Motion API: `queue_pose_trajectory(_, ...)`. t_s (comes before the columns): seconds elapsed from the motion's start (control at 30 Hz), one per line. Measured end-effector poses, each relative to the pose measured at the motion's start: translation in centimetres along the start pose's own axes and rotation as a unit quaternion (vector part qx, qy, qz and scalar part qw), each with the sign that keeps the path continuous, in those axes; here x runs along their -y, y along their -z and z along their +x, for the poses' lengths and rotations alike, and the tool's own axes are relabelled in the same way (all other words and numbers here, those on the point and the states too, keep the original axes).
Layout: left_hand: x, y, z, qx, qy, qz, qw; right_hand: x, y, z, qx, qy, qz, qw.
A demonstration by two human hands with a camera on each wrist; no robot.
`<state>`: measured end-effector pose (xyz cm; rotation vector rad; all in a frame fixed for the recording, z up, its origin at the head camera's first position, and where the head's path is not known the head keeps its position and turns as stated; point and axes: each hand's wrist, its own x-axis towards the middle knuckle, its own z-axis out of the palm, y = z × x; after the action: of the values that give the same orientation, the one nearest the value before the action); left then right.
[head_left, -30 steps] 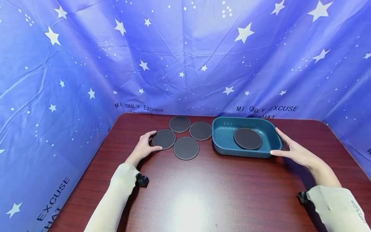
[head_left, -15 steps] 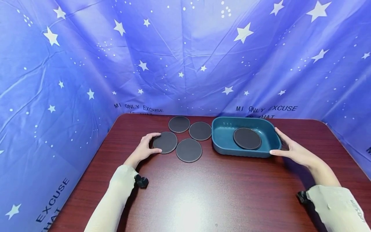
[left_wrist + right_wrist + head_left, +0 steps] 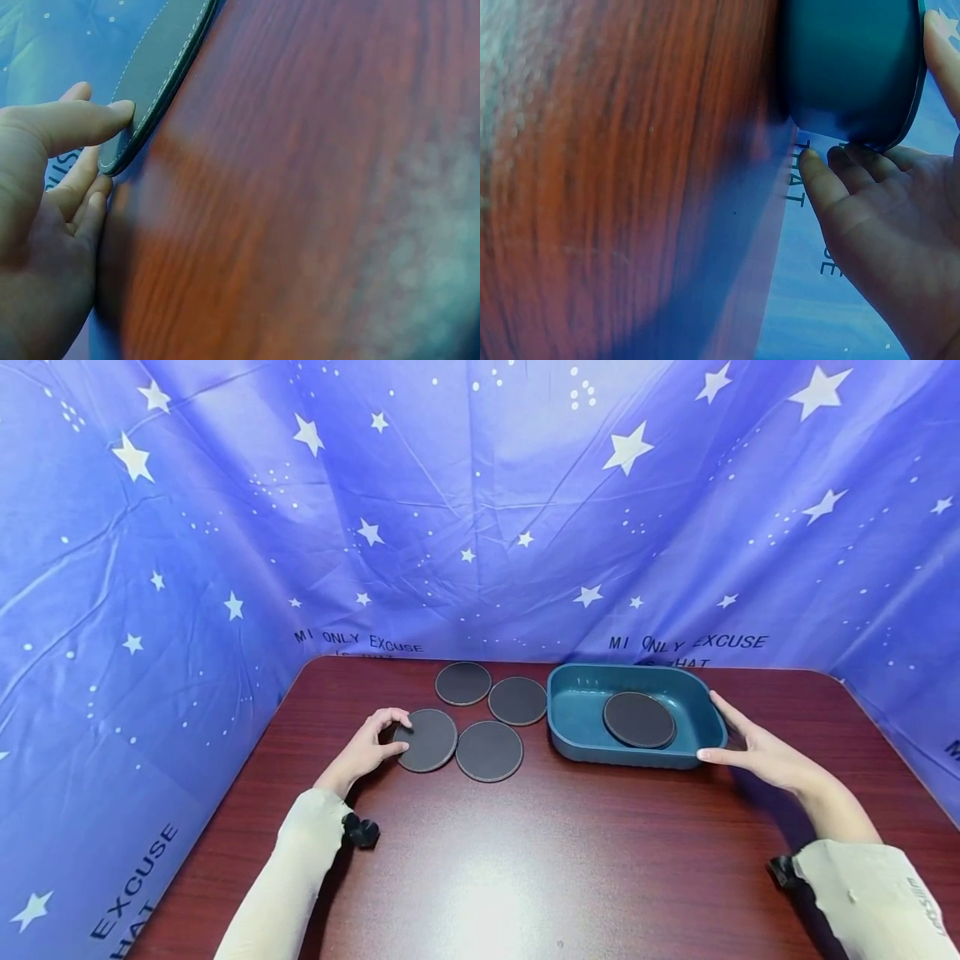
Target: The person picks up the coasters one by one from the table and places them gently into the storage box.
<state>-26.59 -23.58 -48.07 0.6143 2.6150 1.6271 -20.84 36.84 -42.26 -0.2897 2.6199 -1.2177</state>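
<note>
Round black coasters with light stitched rims lie on the table. My left hand (image 3: 366,747) pinches the left edge of the nearest-left coaster (image 3: 431,741). In the left wrist view the thumb lies on top of that coaster (image 3: 161,64), with other fingers beyond and under its edge. Right beside it is a second coaster (image 3: 489,751). At the right end of a teal rectangular tray (image 3: 566,747), my right hand (image 3: 757,753) grips the wall, thumb at the near corner. One coaster (image 3: 640,719) sits inside the tray. The right wrist view shows curled fingers against the tray (image 3: 847,67).
Two more coasters, one at the back (image 3: 463,683) and one touching or almost touching the tray's left wall (image 3: 517,701), lie behind. The dark red wooden table (image 3: 600,852) meets a blue star-patterned curtain (image 3: 480,510) at its back and left.
The left hand has drawn its coaster slightly toward the person, and the coaster beside it has shifted a little right and nearer. Right hand and tray have stayed in place.
</note>
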Motion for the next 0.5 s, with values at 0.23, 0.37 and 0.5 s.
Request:
queue_pose_trajectory(0.23,0.3,0.6,0.3,-0.004,0.011,-0.057,0.9983,0.1,-0.2,0.0,0.002,-0.005,0.011,0.9999)
queue_pose_trajectory(0.37,0.0,1.2,0.5,-0.024,0.048,-0.08,0.9953,0.1,-0.2,0.0,0.002,-0.005,0.018,0.9998)
queue_pose_trajectory(0.5,-0.6,1.8,0.6,-0.026,0.101,-0.128,0.9862,0.0,-0.2,0.0,0.0,-0.005,0.018,0.9998)
